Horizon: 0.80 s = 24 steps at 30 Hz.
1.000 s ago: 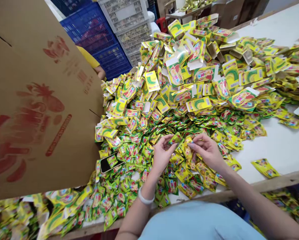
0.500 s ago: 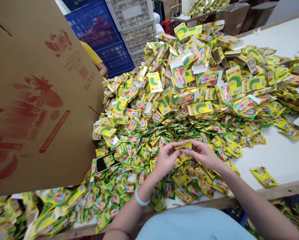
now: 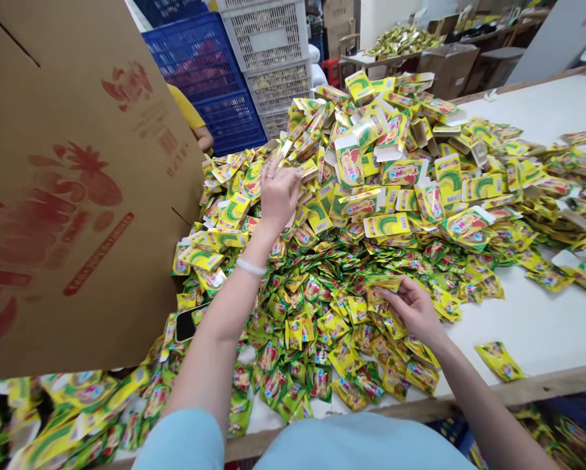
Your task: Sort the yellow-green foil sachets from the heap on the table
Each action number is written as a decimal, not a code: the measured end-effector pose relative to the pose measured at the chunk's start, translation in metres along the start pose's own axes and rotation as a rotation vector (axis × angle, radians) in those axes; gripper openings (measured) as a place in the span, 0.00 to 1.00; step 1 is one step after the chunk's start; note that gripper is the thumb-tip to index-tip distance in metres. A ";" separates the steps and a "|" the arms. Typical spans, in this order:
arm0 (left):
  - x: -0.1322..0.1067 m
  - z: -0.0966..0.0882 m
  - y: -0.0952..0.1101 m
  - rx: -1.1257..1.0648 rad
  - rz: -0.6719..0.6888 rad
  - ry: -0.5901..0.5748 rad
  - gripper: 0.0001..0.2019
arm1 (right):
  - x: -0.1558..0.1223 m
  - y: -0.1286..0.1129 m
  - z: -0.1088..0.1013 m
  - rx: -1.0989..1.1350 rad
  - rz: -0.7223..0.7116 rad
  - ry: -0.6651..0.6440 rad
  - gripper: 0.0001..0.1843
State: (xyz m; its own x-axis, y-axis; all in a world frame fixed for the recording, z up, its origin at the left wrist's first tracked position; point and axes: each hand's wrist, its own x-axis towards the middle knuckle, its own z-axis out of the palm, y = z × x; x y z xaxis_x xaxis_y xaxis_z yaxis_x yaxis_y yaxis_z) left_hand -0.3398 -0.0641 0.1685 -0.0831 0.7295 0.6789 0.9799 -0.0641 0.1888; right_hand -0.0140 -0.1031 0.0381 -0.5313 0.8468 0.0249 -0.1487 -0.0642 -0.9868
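My left hand (image 3: 280,192) reaches into the heap of small yellow-and-green cardboard boxes (image 3: 385,225). Its fingers are closed on the end of one small box (image 3: 309,170), which is tilted in the grip. Closer to me, my right hand (image 3: 415,307) pinches yellow sachets (image 3: 383,282) between thumb and fingers; how many cannot be made out. Below and around it lies a thick spread of loose green and yellow sachets (image 3: 344,356).
A large printed carton (image 3: 140,287) stands at left, beside a phone (image 3: 185,325) among the sachets. One sachet (image 3: 499,361) lies apart on the white table (image 3: 522,320). Blue crates (image 3: 231,124) and white crates (image 3: 277,72) are stacked behind, near another person's arm (image 3: 202,136).
My left hand has left the sachets, moved up and away to the box heap and closed on a box. My right hand keeps the sachets alone, slightly farther right.
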 end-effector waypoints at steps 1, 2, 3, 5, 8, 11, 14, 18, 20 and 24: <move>-0.013 -0.007 0.011 -0.037 0.013 0.015 0.08 | -0.001 -0.005 -0.003 -0.029 -0.036 -0.019 0.13; -0.030 -0.016 0.025 -0.100 0.040 -0.014 0.09 | -0.002 -0.009 -0.005 -0.057 -0.071 -0.048 0.11; -0.050 -0.025 0.040 -0.182 0.068 -0.098 0.08 | -0.003 -0.014 -0.005 -0.084 -0.098 -0.095 0.10; -0.091 -0.040 0.071 -0.381 0.064 -0.283 0.08 | -0.002 -0.019 0.001 -0.103 -0.119 -0.202 0.09; -0.147 -0.044 0.103 -0.704 -0.147 -0.337 0.14 | -0.003 -0.015 0.025 0.001 -0.057 -0.277 0.08; -0.192 -0.025 0.117 -1.024 -0.470 -0.301 0.35 | -0.010 -0.004 0.051 0.160 0.108 -0.326 0.11; -0.222 -0.005 0.120 -1.226 -0.922 -0.284 0.36 | -0.017 -0.003 0.057 0.168 0.168 -0.303 0.12; -0.234 -0.003 0.125 -1.321 -1.134 -0.246 0.30 | -0.011 -0.024 0.043 0.034 0.010 -0.060 0.09; -0.231 -0.009 0.131 -1.305 -1.048 -0.365 0.25 | -0.005 -0.035 0.042 0.005 -0.090 -0.027 0.07; -0.222 -0.022 0.143 -1.243 -0.901 -0.495 0.30 | 0.006 -0.045 0.050 -0.162 -0.325 -0.198 0.05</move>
State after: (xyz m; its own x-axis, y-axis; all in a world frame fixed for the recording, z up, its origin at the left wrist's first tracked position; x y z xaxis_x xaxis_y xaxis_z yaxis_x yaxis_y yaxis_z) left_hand -0.1851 -0.2507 0.0606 -0.2159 0.9550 -0.2034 -0.1196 0.1809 0.9762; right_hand -0.0521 -0.1218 0.0909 -0.6312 0.6902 0.3538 -0.2104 0.2867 -0.9346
